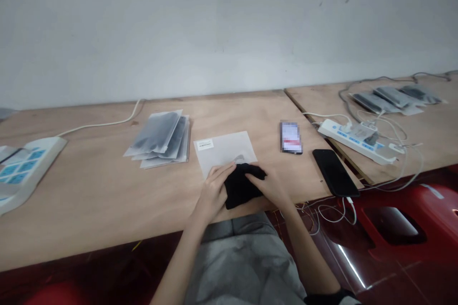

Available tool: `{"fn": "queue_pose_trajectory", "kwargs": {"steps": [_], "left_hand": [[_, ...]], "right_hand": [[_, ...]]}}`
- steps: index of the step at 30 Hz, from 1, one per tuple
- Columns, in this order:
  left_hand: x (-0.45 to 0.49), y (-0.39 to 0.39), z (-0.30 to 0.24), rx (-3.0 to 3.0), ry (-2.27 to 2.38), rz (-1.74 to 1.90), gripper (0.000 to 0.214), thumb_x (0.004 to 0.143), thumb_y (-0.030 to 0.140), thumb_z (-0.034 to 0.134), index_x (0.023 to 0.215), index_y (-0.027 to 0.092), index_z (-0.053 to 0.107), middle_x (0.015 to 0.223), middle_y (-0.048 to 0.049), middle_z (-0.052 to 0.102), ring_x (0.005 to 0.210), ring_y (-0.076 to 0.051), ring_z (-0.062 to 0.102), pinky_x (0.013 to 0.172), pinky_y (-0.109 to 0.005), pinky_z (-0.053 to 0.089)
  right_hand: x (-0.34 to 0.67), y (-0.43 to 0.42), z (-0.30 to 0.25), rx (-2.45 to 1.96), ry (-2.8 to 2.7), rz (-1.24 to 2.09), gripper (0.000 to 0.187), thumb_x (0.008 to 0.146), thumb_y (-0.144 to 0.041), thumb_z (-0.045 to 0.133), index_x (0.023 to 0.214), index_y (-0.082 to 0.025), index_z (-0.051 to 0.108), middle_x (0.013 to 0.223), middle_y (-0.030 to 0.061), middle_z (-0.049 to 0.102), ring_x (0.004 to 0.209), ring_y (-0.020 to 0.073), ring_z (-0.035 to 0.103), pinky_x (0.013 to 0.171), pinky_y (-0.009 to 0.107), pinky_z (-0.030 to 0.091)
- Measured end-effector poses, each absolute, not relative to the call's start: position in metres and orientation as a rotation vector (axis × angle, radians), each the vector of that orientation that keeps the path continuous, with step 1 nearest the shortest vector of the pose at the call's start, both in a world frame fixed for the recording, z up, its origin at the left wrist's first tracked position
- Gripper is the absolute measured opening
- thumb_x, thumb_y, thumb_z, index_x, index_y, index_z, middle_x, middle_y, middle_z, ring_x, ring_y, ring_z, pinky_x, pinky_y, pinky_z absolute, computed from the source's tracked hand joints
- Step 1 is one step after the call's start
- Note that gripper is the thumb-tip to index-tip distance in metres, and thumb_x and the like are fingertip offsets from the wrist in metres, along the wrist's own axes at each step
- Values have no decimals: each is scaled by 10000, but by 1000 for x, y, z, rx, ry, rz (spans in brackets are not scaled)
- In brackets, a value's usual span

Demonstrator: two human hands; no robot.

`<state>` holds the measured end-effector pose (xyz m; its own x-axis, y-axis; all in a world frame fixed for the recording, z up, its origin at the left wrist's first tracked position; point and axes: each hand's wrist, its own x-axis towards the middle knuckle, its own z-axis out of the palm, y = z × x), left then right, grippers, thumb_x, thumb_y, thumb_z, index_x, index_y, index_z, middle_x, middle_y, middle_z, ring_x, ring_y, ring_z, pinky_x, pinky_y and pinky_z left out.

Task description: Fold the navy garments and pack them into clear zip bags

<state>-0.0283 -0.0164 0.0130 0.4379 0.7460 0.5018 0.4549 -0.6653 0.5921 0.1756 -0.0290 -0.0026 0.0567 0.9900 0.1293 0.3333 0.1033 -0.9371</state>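
Note:
A folded black cloth item (pixel 240 188) lies at the table's front edge, right before me; its exact kind cannot be made out. Along its left side my left hand (pixel 213 189) grips it, fingers together and reaching to the top edge. My right hand (pixel 271 186) pinches the upper right part between thumb and fingers. Just beyond the cloth, partly covered by it and my fingertips, is a translucent plastic pouch (pixel 229 147) with a white barcode label (pixel 205 144) at its upper left corner.
Several filled pouches (pixel 159 136) are stacked to the left; more packed pouches (pixel 379 100) lie far right. Power strips (pixel 358 140) with white cables, a lit phone (pixel 291 137) and a black phone (pixel 335 171) are on the tables. A red stool (pixel 422 205) stands right.

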Motion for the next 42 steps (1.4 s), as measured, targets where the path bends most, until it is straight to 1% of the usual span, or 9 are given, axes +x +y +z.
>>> {"fn": "queue_pose_trajectory", "kwargs": {"steps": [7, 12, 17, 23, 26, 30, 33, 36, 42], "left_hand": [[-28, -17, 21, 2332, 949, 1067, 683, 823, -78, 384, 1400, 257, 527, 1371, -69, 614, 1228, -211, 558, 1021, -477, 513], [-23, -30, 18, 2350, 940, 1085, 620, 883, -39, 379, 1409, 260, 515, 1372, -75, 616, 1199, -206, 577, 1006, -462, 520], [-19, -37, 9, 2422, 1038, 1107, 672, 858, -71, 345, 1438, 243, 474, 1358, -82, 615, 1204, -211, 573, 1015, -448, 514], [-26, -26, -4, 2394, 1492, 1261, 425, 894, 17, 408, 1256, 134, 598, 1253, -165, 608, 1133, -271, 581, 970, -463, 522], [-28, -25, -5, 2338, 1539, 1289, 289, 915, 76, 455, 1116, 150, 649, 1121, -133, 647, 1035, -266, 596, 922, -445, 531], [-30, -27, -5, 2244, 1671, 1259, 224, 915, 121, 488, 1017, 180, 679, 933, -92, 670, 943, -280, 583, 855, -449, 525], [-33, -28, -6, 2163, 1621, 1258, 228, 908, 127, 493, 1001, 192, 691, 979, -91, 678, 1044, -287, 596, 905, -450, 514], [-33, -29, -6, 2088, 1471, 1255, 245, 910, 124, 481, 1013, 196, 691, 1038, -87, 685, 1129, -258, 613, 934, -404, 518], [-28, -26, 2, 1900, 1376, 1340, 224, 915, 165, 490, 990, 214, 695, 1038, -68, 703, 1097, -221, 644, 990, -401, 504]], "right_hand": [[165, -28, -5, -1226, -1403, 935, 285, 831, -331, 678, 1102, -266, 739, 1124, 21, 755, 1068, 245, 692, 986, 412, 529], [154, -24, -7, -1422, -1241, 744, 238, 873, -398, 611, 964, -243, 767, 976, 32, 782, 906, 257, 714, 857, 393, 562], [139, -20, -7, -1547, -1087, 592, 272, 855, -423, 608, 988, -233, 751, 998, 58, 771, 905, 259, 692, 852, 395, 538], [131, -16, -5, -1527, -978, 575, 300, 810, -408, 656, 1012, -204, 743, 1033, 72, 753, 960, 254, 673, 923, 406, 513], [131, -14, -7, -1462, -921, 603, 311, 791, -398, 676, 1016, -193, 745, 1057, 70, 751, 987, 250, 671, 948, 404, 514], [128, -11, -10, -1327, -770, 722, 421, 751, -375, 726, 1109, -154, 723, 1151, 97, 734, 1113, 262, 655, 1021, 407, 497], [125, -10, -10, -1252, -677, 782, 486, 741, -374, 742, 1160, -132, 700, 1209, 110, 714, 1182, 268, 631, 1058, 408, 481], [123, -6, -9, -1263, -612, 787, 532, 711, -393, 764, 1166, -126, 687, 1244, 118, 698, 1221, 272, 610, 1083, 406, 465], [132, -4, -12, -1219, -617, 945, 525, 739, -453, 718, 1146, -131, 641, 1248, 159, 687, 1213, 282, 622, 1080, 437, 474]]}}
